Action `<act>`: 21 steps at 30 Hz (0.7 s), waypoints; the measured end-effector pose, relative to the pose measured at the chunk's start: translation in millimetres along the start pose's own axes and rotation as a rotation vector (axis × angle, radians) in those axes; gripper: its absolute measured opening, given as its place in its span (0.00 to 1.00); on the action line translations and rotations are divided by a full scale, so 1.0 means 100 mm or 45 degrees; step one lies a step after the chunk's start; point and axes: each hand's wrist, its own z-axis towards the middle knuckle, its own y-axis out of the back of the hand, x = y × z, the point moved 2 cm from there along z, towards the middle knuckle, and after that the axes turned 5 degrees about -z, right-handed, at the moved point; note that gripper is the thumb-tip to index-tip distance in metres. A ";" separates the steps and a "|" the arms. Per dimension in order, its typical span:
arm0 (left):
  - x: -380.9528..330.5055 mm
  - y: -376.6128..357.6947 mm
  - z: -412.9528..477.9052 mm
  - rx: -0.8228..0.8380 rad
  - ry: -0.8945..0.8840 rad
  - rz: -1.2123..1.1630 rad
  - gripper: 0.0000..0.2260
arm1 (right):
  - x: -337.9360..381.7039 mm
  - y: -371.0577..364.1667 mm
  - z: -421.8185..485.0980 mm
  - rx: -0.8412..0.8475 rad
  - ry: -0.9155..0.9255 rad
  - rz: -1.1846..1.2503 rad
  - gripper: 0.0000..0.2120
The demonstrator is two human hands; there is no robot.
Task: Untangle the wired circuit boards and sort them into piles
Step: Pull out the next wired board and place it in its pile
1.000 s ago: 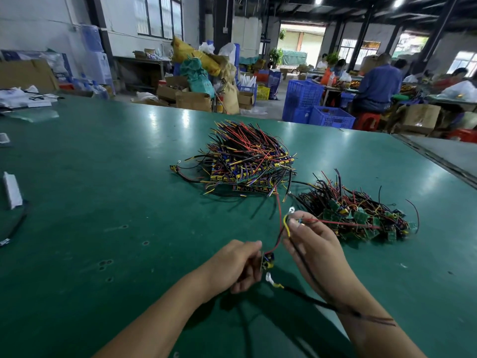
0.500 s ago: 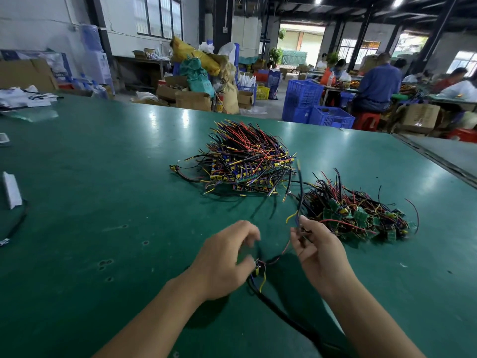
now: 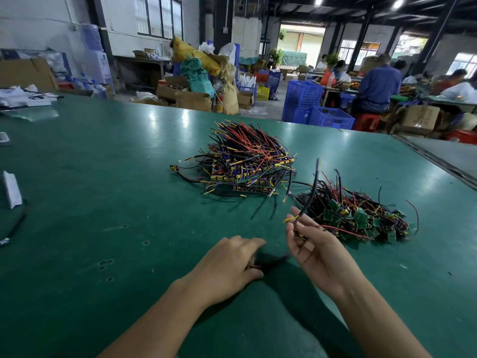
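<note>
Presently both hands work low on the green bench (image 3: 103,177), near its front edge; the right hand (image 3: 317,246) is raised, palm turned inward, its thumb and fingers pinching a small wired board (image 3: 302,236) whose leads stand upward, one long black wire (image 3: 313,187) rising toward twelve o'clock with a yellow lead poking out to nine o'clock; the left hand (image 3: 229,264) rests knuckles-up on the bench at nine o'clock of the right one, fingers curled round a blurred clump of dark wires (image 3: 271,262) that trails out toward three o'clock, with a little red and yellow showing beneath the fingertips; whether a board sits in that clump I cannot tell; the two hands are near one another but apart; at twelve o'clock from the hands lies the stacked pile (image 3: 247,164), boards layered flat with red, black, yellow and purple leads fanning away toward the far edge; at two o'clock, just beyond the right hand, sits the tangled pile (image 3: 358,215) of green boards knotted in red and black wire; far out at nine o'clock a white strip (image 3: 11,189) lies beside a black cable (image 3: 15,226); beyond the bench stand blue crates (image 3: 317,107), cardboard boxes (image 3: 193,99) and a seated person in a blue jacket (image 3: 376,86).
</note>
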 end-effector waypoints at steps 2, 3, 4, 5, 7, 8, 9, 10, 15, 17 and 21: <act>0.06 0.05 -0.01 -0.076 0.064 0.011 0.18 | 0.02 0.01 0.01 0.031 0.028 -0.004 0.20; 0.10 0.07 -0.02 -0.115 0.113 -0.015 0.15 | 0.02 0.00 0.00 0.045 0.038 -0.011 0.20; 0.13 0.09 -0.03 -0.152 0.153 -0.041 0.13 | 0.02 0.01 0.00 0.052 0.049 -0.032 0.19; 0.15 0.09 -0.03 -0.182 0.177 -0.057 0.11 | 0.02 0.01 0.01 0.051 0.064 -0.068 0.17; 0.18 0.09 -0.03 -0.242 0.206 -0.084 0.08 | -0.01 0.02 0.01 0.040 0.112 -0.180 0.10; 0.19 0.09 -0.02 -0.284 0.230 -0.106 0.07 | -0.03 0.01 0.00 0.031 0.139 -0.250 0.06; 0.20 0.09 -0.01 -0.338 0.260 -0.146 0.06 | -0.05 0.01 0.00 0.010 0.168 -0.321 0.04; 0.20 0.09 0.00 -0.403 0.292 -0.205 0.05 | -0.07 0.02 0.00 -0.037 0.194 -0.407 0.06; 0.16 0.12 0.03 -0.724 0.471 -0.702 0.05 | -0.13 0.08 0.02 -0.289 0.297 -0.903 0.25; 0.11 0.12 0.05 -0.838 0.517 -0.972 0.06 | -0.16 0.03 0.01 -0.264 0.282 -0.802 0.24; 0.03 0.12 0.07 -0.956 0.463 -1.154 0.06 | -0.28 -0.06 0.01 -0.168 0.191 -0.773 0.13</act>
